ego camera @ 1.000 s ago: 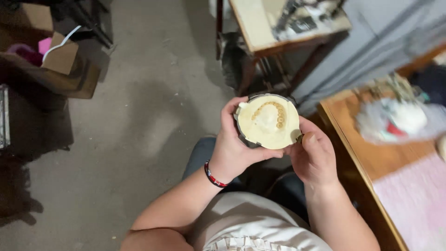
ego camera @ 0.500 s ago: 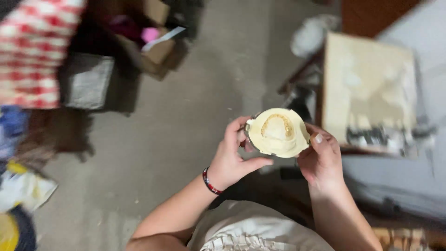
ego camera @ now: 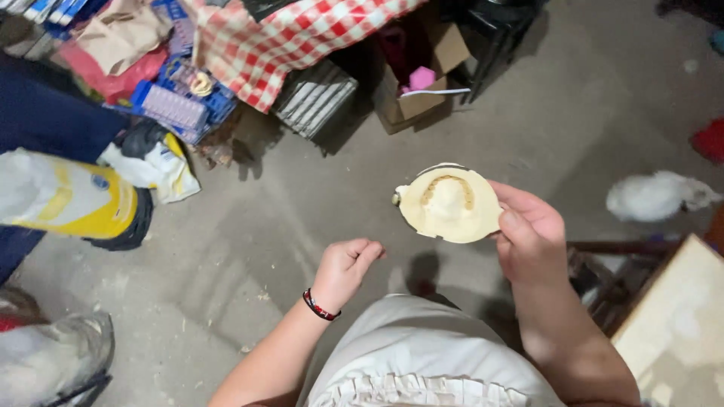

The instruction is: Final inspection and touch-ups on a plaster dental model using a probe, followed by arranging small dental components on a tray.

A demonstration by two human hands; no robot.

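One hand alone grips now: my right hand (ego camera: 532, 237) pinches the pale round mould (ego camera: 449, 203) at frame centre, thumb on its edge, while my left hand (ego camera: 343, 271) hangs below-left, loosely curled, holding nothing.

Matt cream plaster-like mould (ego camera: 449, 205); rough concrete floor (ego camera: 249, 249); checked cloth (ego camera: 286, 34).

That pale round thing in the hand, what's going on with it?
A person looking down holds a cream-coloured round mould, filled with pale plaster-like material showing an arch of tooth shapes, in the right hand. The left hand, with a red and black wristband, is loosely curled and apart from it, holding nothing. Below is a bare concrete floor, with boxes and bags along its far edge.
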